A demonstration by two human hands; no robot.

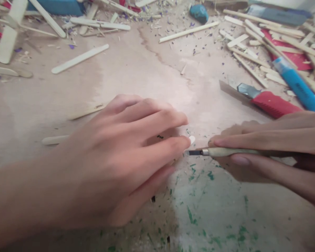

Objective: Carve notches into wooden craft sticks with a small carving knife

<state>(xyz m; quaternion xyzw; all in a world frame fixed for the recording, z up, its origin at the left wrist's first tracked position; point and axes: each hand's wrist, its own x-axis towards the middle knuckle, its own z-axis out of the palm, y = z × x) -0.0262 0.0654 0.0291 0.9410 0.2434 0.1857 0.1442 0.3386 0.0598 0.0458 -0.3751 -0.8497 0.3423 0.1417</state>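
Note:
My left hand (pixel 126 154) lies palm down on the worn board, fingers pressing a flat wooden craft stick (pixel 52 140) whose pale rounded tip (pixel 191 139) peeks out past the fingertips. My right hand (pixel 273 147) comes in from the right and grips a thin carving tool with a pale wooden handle (pixel 231 151). Its small dark blade (pixel 193 152) points left and meets the stick's end just beside my left fingertips. Most of the stick is hidden under my left hand.
A red utility knife (pixel 267 101) with its blade out lies behind my right hand, a blue marker (pixel 299 85) beside it. Loose craft sticks (pixel 80 58) and shavings cover the back and right. A teal lump (pixel 198 13) sits at the far edge. Green paint flecks mark the near board.

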